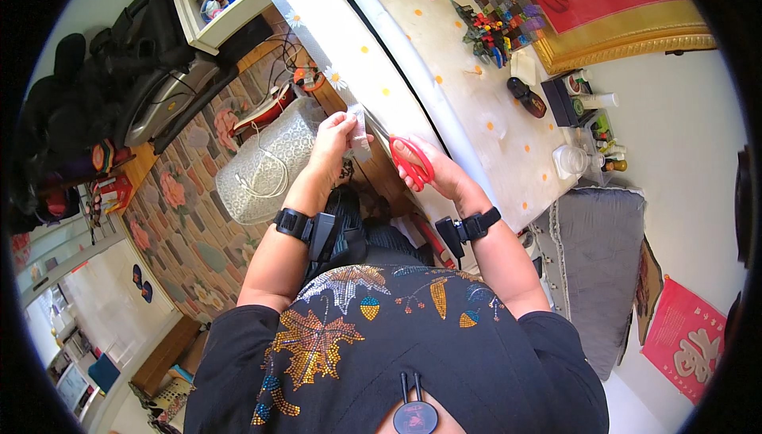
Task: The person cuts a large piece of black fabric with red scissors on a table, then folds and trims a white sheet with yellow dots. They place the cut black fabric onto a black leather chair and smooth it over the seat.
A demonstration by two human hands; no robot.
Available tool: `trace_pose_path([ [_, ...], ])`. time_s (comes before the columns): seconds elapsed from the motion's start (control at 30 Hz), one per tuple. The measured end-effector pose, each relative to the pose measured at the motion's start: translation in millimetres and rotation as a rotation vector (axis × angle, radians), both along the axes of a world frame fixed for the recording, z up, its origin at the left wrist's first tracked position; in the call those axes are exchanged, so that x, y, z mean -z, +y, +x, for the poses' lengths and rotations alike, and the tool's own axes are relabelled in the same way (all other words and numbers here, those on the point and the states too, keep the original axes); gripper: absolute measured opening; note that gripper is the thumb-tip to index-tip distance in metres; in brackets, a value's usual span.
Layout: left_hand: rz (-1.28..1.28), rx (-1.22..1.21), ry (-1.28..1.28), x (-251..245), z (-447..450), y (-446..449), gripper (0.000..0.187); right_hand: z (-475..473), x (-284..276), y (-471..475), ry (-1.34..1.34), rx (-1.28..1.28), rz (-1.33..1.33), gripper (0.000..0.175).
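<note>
My left hand (pixel 332 136) pinches a small translucent, silvery strip (pixel 358 127) between thumb and fingers, close to the table's near edge. Whether this strip joins the hanging trim of the tablecloth I cannot tell. Red-handled scissors (pixel 418 173) sit in my right hand (pixel 445 172), with my thumb at a handle loop; the blades are hard to make out. Both hands are at the border of a white tablecloth (pixel 411 56) with orange dots and a daisy-printed trim (pixel 335 79).
An open drawer (pixel 205 29) with cables juts out at upper left. Below it stand a lace-covered seat (pixel 268 166) holding a white cable and a red-and-white object (pixel 265 114). Colourful building bricks (pixel 494 32), a dark bottle (pixel 527 98) and a clear jar (pixel 571 160) are on the table.
</note>
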State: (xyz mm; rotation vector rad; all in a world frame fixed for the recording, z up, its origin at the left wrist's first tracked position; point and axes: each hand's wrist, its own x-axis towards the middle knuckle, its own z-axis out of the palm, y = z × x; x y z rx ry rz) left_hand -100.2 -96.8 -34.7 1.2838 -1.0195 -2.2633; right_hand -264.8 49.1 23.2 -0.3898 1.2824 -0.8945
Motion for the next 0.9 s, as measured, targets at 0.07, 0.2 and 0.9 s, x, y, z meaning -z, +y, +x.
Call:
trace_pose_path([
  [0.07,0.009,0.011,0.011,0.1,0.7,1.2,0.015,-2.9,6.0,-11.2,-0.031,0.002,-0.006,0.049],
  [0.2,-0.004,-0.003,0.016,-0.8,-0.3,6.4,0.014,-4.6,13.5,-24.8,-0.048,0.035,-0.010,0.049],
  [0.9,-0.058,-0.015,0.083,9.8,-2.6,19.4,0.020,5.2,15.8,-39.6,0.015,0.092,-0.068,0.039],
])
